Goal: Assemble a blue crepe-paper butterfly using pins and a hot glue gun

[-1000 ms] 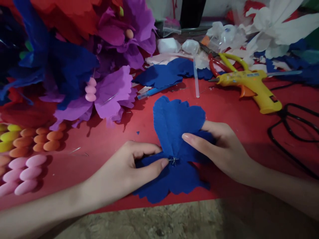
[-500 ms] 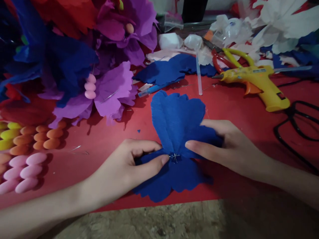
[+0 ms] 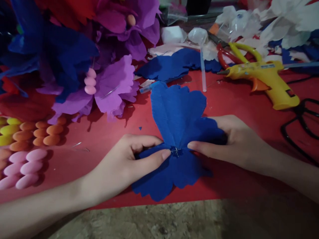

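Observation:
Between my hands, over the red surface, is a blue crepe-paper flower (image 3: pixel 178 113) with wavy-edged petals spread outward. Silvery wire-like strands (image 3: pixel 176 151) cross at its centre. My left hand (image 3: pixel 139 159) pinches the flower from the left, its thumb tip beside the strands and its index finger partly behind the paper. On the other side, my right hand (image 3: pixel 226 139) grips a right-hand petal, thumb on top near the centre. Its other fingers are mostly hidden under the paper.
A yellow glue gun (image 3: pixel 264 78) lies at the right beside red-and-yellow-handled pliers (image 3: pixel 231 53) and black-framed glasses (image 3: pixel 299 116). Pink egg-shaped pieces (image 3: pixel 27 166) sit at the left below purple paper flowers (image 3: pixel 114 86). Blue paper petals (image 3: pixel 164 66) lie behind.
The view has shifted slightly, so the background sits a little differently. Both hands keep their hold on the blue flower, and the right-hand petal appears more spread out.

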A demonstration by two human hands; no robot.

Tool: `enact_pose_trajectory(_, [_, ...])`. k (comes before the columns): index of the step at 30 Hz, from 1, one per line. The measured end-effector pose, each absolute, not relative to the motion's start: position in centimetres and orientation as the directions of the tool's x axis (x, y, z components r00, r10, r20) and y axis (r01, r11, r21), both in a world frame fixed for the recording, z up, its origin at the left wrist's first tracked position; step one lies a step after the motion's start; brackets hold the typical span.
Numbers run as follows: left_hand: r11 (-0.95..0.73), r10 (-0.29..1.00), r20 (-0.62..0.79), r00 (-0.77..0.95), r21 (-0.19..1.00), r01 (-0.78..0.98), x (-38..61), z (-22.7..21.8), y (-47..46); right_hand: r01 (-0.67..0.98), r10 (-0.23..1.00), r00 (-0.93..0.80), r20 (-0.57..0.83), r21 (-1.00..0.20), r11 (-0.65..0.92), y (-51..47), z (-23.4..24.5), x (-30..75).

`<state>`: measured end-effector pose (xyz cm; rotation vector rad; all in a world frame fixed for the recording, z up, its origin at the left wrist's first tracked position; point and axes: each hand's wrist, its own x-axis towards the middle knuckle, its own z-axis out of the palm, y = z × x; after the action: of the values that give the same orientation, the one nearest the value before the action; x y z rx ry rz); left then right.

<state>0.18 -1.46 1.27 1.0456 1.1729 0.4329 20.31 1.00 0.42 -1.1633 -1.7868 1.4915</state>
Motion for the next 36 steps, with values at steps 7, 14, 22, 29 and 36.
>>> enact_pose_trajectory(7, [0.453, 0.774, -0.501, 0.386, 0.865, 0.214, 0.05, 1.42, -1.60, 0.244, 0.868, -0.488, -0.093, -0.969, 0.034, 0.93, 0.39, 20.17])
enact_pose_trajectory(14, [0.459, 0.774, -0.498, 0.390, 0.866, 0.196, 0.07, 1.36, -1.67, 0.219, 0.871, -0.487, -0.061, -0.974, 0.054, 0.68, 0.55, 20.00])
enact_pose_trajectory(22, [0.465, 0.773, -0.500, 0.389, 0.865, 0.188, 0.08, 1.30, -1.70, 0.174, 0.867, -0.498, -0.014, -0.981, 0.084, 0.51, 0.50, 19.94])
enact_pose_trajectory(29, [0.458, 0.767, -0.505, 0.396, 0.863, 0.214, -0.20, 1.45, -1.80, 0.157, 0.868, -0.496, -0.015, -0.985, 0.073, 0.56, 0.38, 19.81])
enact_pose_trajectory(36, [0.469, 0.759, -0.516, 0.396, 0.856, 0.216, -0.15, 1.27, -1.80, 0.167, 0.875, -0.484, -0.017, -0.983, 0.073, 0.66, 0.40, 19.69])
